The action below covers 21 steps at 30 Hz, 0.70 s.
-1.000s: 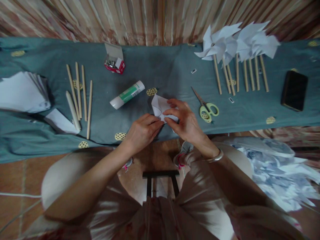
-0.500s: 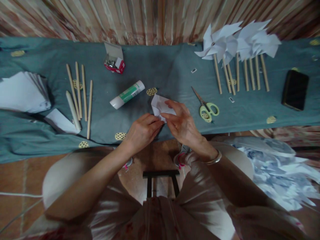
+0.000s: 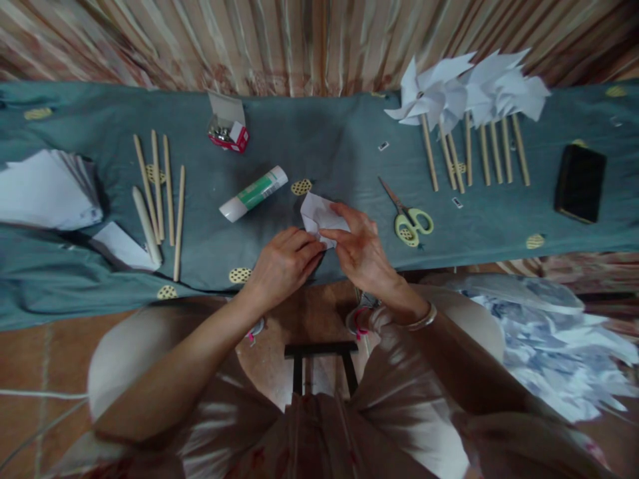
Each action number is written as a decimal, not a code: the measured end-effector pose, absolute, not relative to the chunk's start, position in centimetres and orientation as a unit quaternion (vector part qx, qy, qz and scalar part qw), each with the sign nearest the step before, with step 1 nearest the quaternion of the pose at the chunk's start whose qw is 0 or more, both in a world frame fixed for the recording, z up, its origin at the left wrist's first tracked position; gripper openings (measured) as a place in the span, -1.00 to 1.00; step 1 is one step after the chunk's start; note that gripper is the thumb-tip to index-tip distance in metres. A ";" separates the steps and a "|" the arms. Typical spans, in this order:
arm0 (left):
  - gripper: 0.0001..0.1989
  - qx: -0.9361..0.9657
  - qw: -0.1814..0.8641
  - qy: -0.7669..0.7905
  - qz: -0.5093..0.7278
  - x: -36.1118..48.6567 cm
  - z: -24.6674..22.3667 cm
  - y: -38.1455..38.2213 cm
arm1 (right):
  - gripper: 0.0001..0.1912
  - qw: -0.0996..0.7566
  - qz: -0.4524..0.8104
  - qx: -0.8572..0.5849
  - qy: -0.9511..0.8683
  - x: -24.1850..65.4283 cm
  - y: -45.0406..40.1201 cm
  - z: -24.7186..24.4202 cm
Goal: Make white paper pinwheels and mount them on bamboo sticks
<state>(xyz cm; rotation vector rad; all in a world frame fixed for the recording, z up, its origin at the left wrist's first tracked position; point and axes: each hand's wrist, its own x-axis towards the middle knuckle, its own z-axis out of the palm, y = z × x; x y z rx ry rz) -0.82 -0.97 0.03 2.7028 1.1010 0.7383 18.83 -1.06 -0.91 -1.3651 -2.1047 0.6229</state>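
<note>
A small folded piece of white paper [image 3: 318,211] is held between both hands near the table's front edge. My left hand [image 3: 284,263] pinches its lower left corner, fingers closed. My right hand [image 3: 363,247] grips the right side, its thumb laid across the paper and the fingers behind or along its edge. A glue stick [image 3: 253,193] with a green label lies to the left of the paper. On the right lie scissors [image 3: 412,225] with pale green handles, their blades pointing away from me.
Several wooden sticks [image 3: 168,189] and a stack of white paper [image 3: 47,193] lie left. An open red box [image 3: 228,130] of small metal pieces stands behind the glue. Finished paper pinwheels [image 3: 466,93] and a dark phone [image 3: 580,183] lie right. A bag of paper scraps [image 3: 559,352] sits below.
The view has shifted slightly. Both hands keep their hold on the folded paper, with hardly any movement of the fingers.
</note>
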 end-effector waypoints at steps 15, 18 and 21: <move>-0.81 0.898 0.027 0.367 0.241 -1.5 0.3 -0.4 | -0.63 0.315 0.205 -0.520 -0.767 20.7 0.4 0.0; -0.81 0.893 0.035 0.378 0.240 -2.2 0.4 0.3 | -0.64 0.311 0.189 -0.523 -0.771 20.9 0.2 0.4; -0.81 0.889 0.045 0.388 0.238 -3.0 0.5 1.0 | -0.67 0.301 0.182 -0.521 -0.778 21.0 -0.1 0.9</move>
